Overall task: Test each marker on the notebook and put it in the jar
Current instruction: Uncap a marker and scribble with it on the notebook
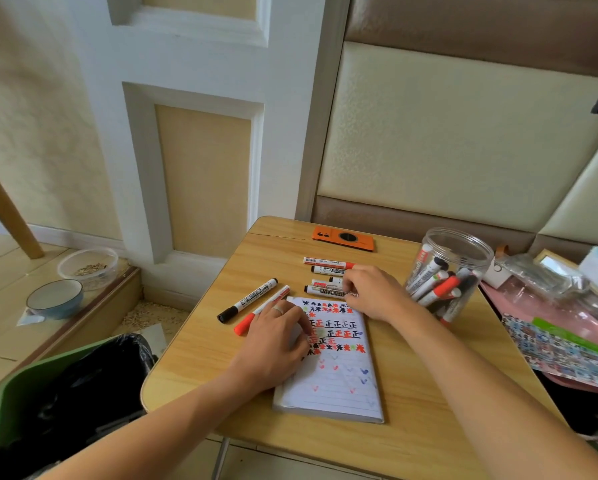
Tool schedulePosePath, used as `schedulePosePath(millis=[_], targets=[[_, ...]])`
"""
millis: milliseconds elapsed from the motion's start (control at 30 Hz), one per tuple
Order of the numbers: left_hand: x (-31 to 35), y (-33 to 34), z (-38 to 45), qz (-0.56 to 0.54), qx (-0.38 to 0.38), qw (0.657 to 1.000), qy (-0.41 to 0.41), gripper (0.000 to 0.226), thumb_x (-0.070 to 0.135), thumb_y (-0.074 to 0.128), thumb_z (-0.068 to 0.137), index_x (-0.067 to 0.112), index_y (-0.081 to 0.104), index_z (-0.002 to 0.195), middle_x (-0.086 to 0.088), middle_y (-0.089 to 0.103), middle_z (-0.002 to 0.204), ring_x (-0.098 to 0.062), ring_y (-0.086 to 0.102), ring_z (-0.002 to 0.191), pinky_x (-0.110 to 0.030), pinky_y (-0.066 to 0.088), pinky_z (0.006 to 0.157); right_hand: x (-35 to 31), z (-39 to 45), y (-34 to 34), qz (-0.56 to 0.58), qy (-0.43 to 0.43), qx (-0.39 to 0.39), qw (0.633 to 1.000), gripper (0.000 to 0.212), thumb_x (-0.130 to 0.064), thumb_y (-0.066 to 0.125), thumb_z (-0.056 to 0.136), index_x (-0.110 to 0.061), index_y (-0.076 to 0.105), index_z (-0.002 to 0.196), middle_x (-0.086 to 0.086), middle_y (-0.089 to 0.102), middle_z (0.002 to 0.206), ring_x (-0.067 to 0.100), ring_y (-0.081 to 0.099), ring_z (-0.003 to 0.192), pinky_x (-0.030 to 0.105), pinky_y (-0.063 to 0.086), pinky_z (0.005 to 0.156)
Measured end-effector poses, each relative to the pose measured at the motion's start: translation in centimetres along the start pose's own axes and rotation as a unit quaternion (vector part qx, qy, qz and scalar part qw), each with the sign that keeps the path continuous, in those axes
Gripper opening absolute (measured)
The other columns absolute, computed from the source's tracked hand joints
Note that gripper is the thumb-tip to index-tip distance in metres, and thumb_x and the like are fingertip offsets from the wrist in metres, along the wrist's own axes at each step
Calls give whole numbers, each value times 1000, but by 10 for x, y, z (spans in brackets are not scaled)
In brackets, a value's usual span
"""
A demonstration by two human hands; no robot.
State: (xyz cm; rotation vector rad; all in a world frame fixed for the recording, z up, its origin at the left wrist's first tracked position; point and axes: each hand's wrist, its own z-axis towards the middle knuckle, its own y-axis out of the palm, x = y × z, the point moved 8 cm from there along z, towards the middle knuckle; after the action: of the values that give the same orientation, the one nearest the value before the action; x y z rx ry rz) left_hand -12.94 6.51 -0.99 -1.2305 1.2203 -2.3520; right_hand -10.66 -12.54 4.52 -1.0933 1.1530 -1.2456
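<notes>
The right hand (370, 292) is pinching a light, smooth marker (325, 290) by its middle; the left hand (273, 341) is lying flat, holding the notebook (339, 386) down.

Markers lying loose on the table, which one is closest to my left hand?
The red-capped marker beside the notebook's left edge; your left hand nearly touches it. The black-capped marker lies farther left.

notebook (339, 382): open, flat at table centre, page covered in red and black marks
markers (325, 270): four capped, side by side beyond the notebook; two angled at its left
jar (455, 244): clear, upright, right, holding several markers
</notes>
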Motion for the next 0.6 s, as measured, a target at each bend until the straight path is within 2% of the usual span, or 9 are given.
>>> schedulePosePath(millis=[100, 167, 233, 300, 367, 467, 533, 600], targets=[[2, -1, -1, 13, 11, 1000, 7, 20, 33, 59, 88, 36, 59, 108, 14, 53, 127, -12, 45, 125, -37, 39, 107, -5, -10, -17, 54, 2, 39, 998, 10, -24, 68, 92, -23, 61, 99, -8, 58, 102, 11, 57, 89, 23, 45, 70], [6, -3, -2, 27, 24, 999, 17, 26, 33, 61, 92, 35, 55, 117, 11, 50, 137, -13, 37, 133, -37, 33, 111, -9, -25, -31, 161, 9, 87, 983, 11, -22, 70, 92, -21, 60, 96, -9, 60, 96, 8, 57, 80, 20, 45, 66], [14, -6, -4, 24, 33, 998, 46, 28, 39, 58, 94, 34, 51, 121, 11, 52, 135, -11, 37, 132, -35, 31, 112, -15, -45, -36, 319, 25, 116, 940, 14, -17, 72, 92, -18, 59, 97, -5, 66, 92, 10, 63, 78, 20, 53, 66], [23, -7, -8, 18, 31, 996, 82, 33, 51, 50, 95, 32, 51, 122, 13, 55, 126, -7, 43, 122, -34, 33, 108, -22, -66, -29, 465, 40, 113, 877, 24, -11, 73, 92, -17, 56, 108, 1, 71, 94, 13, 69, 86, 26, 58, 77], [28, -7, -10, 18, 19, 994, 105, 39, 58, 42, 96, 31, 53, 121, 13, 57, 119, -6, 46, 114, -32, 35, 102, -30, -81, -16, 556, 52, 108, 822, 38, -7, 72, 92, -21, 49, 119, 7, 74, 96, 22, 72, 93, 37, 60, 85], [31, -5, -11, 27, 14, 991, 128, 37, 55, 37, 100, 28, 57, 116, 12, 59, 108, -9, 48, 104, -33, 39, 91, -35, -98, 0, 649, 64, 107, 751, 44, 2, 69, 93, -18, 44, 124, 4, 75, 96, 30, 75, 95, 45, 63, 81], [28, -4, -10, 25, 17, 991, 128, 33, 51, 37, 102, 27, 57, 112, 12, 58, 103, -9, 48, 96, -34, 44, 84, -32, -108, 3, 669, 73, 120, 730, 43, 5, 67, 94, -12, 44, 126, 5, 74, 99, 26, 75, 94, 45, 63, 82], [25, -3, -8, 16, 23, 992, 123, 32, 50, 36, 102, 26, 56, 111, 11, 59, 102, -8, 49, 93, -32, 46, 79, -21, -114, -1, 662, 81, 155, 729, 42, 1, 68, 94, -14, 46, 127, 10, 71, 107, 26, 76, 94, 40, 63, 81]])
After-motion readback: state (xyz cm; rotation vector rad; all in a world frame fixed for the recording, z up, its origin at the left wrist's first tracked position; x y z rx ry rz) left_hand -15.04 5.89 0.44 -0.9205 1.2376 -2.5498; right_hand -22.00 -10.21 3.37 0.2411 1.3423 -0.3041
